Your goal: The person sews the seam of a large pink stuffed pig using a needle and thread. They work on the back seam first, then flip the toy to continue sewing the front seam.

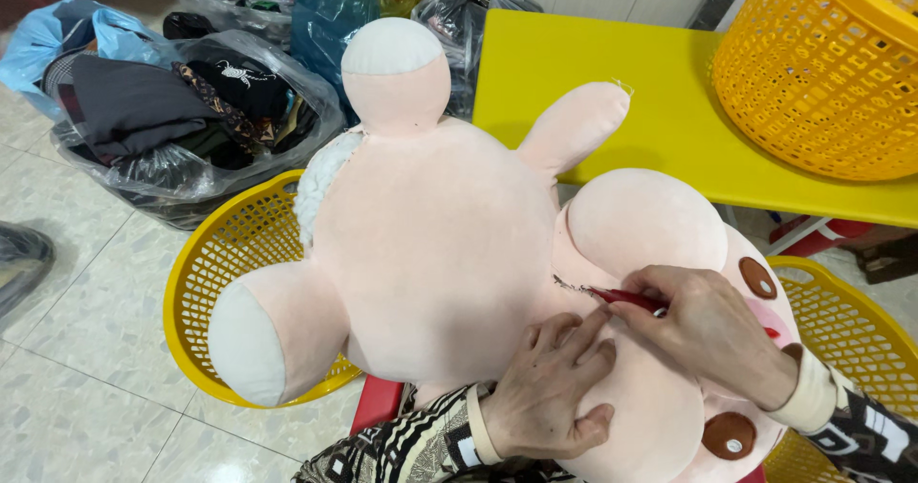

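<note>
While the large pink plush toy (430,244) lies across the person's lap, both hands work at a seam between its body and head. Head view: plush is soft, short-piled, pale pink, with rounded limbs ending in off-white pads, a fluffy white tuft at one side and brown round patches on the head. Left hand (550,387) rests flat-curled on the fabric, fingers (574,335) bent and pressing the pile just below the seam; it grips nothing but bears on the cloth. Right hand (703,325) is closed in a pinch around a thin red-handled tool (626,297), its tip touching the seam where loose thread shows; exact kind of tool cannot be told. Beneath the toy sits a round yellow plastic lattice basket (210,282); a second one (851,330) lies at right. Smooth yellow table (669,110) behind carries an orange lattice basket (822,72). Crinkled plastic bags of dark clothing (163,120) stand on the tiled floor (76,349).
</note>
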